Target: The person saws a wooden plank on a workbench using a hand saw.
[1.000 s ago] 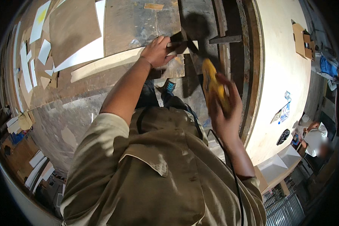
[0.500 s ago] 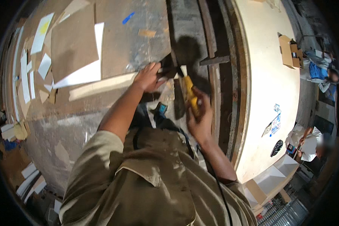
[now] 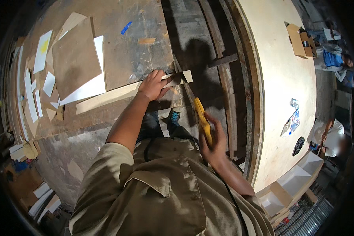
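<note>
My left hand (image 3: 153, 84) is closed on a pale wooden strip (image 3: 102, 98), pressing it on the worn table (image 3: 133, 59) where the strip's end overhangs the edge. In my right hand (image 3: 212, 137) is the yellow handle (image 3: 203, 118) of a hand saw, fingers wrapped round it. Its long blade (image 3: 190, 92) slants up and left across the strip, near the overhanging end. A black cord (image 3: 232, 200) runs beside my right forearm.
Board offcuts (image 3: 76, 61) and a blue object (image 3: 126, 28) lie leftward. Dark rails (image 3: 224, 59) border a pale panel (image 3: 283, 78) holding a cardboard box (image 3: 297, 41). White-lined wooden compartments (image 3: 293, 181) stand lower right. Two people (image 3: 328, 59) (image 3: 332, 137) are beyond the panel.
My right hand and saw have moved left and lower in the view; the blade now lies across the strip. My left hand still holds it. The camera's view has shifted.
</note>
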`<control>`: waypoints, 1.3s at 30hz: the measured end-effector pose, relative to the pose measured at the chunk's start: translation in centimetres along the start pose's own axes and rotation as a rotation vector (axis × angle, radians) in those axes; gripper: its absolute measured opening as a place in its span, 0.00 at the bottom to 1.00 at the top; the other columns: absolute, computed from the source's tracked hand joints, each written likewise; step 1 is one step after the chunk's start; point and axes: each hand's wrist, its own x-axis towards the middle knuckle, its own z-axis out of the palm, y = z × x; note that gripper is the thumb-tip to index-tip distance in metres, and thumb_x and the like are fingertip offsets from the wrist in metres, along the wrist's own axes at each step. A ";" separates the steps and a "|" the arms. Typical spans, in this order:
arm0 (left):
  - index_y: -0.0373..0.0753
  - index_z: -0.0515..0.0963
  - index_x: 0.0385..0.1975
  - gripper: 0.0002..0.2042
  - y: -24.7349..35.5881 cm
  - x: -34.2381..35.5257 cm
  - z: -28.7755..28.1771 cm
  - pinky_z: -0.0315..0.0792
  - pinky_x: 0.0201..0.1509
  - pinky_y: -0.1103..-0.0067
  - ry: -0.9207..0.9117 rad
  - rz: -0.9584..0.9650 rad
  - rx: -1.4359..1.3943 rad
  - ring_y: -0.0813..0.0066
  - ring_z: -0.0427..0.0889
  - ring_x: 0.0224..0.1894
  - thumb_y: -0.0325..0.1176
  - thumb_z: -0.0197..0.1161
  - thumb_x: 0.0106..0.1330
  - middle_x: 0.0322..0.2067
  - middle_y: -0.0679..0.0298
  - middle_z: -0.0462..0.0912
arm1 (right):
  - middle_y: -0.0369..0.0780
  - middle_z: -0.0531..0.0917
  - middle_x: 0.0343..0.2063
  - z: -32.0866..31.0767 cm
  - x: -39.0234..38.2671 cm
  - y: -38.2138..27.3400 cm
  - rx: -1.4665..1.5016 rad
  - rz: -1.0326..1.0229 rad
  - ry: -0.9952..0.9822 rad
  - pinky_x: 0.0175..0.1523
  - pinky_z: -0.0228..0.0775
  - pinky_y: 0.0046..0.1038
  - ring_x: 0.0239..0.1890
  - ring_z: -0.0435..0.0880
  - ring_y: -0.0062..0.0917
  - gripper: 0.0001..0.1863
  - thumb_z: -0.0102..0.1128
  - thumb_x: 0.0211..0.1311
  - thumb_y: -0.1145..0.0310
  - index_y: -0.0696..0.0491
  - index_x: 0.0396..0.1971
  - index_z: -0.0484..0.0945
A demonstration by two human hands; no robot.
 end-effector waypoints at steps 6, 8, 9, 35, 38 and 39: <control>0.45 0.84 0.46 0.17 0.6 0.7 -0.1 0.70 0.58 0.68 -0.001 -0.016 -0.018 0.58 0.69 0.53 0.46 0.67 0.61 0.46 0.58 0.70 | 0.53 0.73 0.60 0.2 1.1 -0.2 -0.041 -0.081 0.035 0.60 0.68 0.29 0.58 0.79 0.32 0.28 0.51 0.65 0.85 0.61 0.66 0.60; 0.44 0.84 0.45 0.17 0.8 1.0 -0.8 0.70 0.58 0.68 -0.068 -0.062 -0.042 0.58 0.69 0.53 0.46 0.67 0.61 0.46 0.59 0.70 | 0.53 0.72 0.62 1.1 3.6 -0.8 -0.131 -0.148 0.082 0.64 0.65 0.31 0.62 0.76 0.34 0.28 0.51 0.65 0.85 0.60 0.66 0.60; 0.44 0.84 0.45 0.17 0.7 0.9 -0.6 0.70 0.58 0.68 -0.060 -0.065 -0.038 0.58 0.69 0.53 0.46 0.67 0.61 0.46 0.59 0.70 | 0.52 0.72 0.62 1.8 3.3 0.3 -0.098 -0.109 0.081 0.64 0.66 0.30 0.63 0.75 0.34 0.29 0.51 0.64 0.86 0.60 0.66 0.60; 0.43 0.83 0.45 0.17 0.6 0.1 0.1 0.71 0.60 0.68 -0.001 -0.087 -0.067 0.59 0.69 0.57 0.47 0.65 0.64 0.46 0.59 0.68 | 0.53 0.73 0.60 -0.3 -1.4 0.5 -0.033 -0.117 0.042 0.62 0.67 0.29 0.57 0.78 0.33 0.27 0.55 0.64 0.83 0.61 0.63 0.64; 0.44 0.83 0.44 0.16 0.8 0.5 0.4 0.71 0.60 0.68 0.020 -0.101 -0.045 0.59 0.69 0.57 0.47 0.65 0.63 0.46 0.59 0.69 | 0.53 0.73 0.60 -0.8 -2.3 1.2 -0.014 -0.122 0.038 0.61 0.68 0.29 0.57 0.79 0.33 0.27 0.55 0.63 0.84 0.62 0.63 0.63; 0.44 0.83 0.46 0.17 0.8 1.0 0.0 0.70 0.60 0.67 -0.075 -0.103 -0.041 0.59 0.69 0.56 0.47 0.64 0.64 0.47 0.58 0.68 | 0.53 0.74 0.59 -0.1 -1.1 0.4 -0.061 -0.170 0.064 0.62 0.67 0.29 0.58 0.78 0.33 0.27 0.55 0.64 0.84 0.62 0.63 0.63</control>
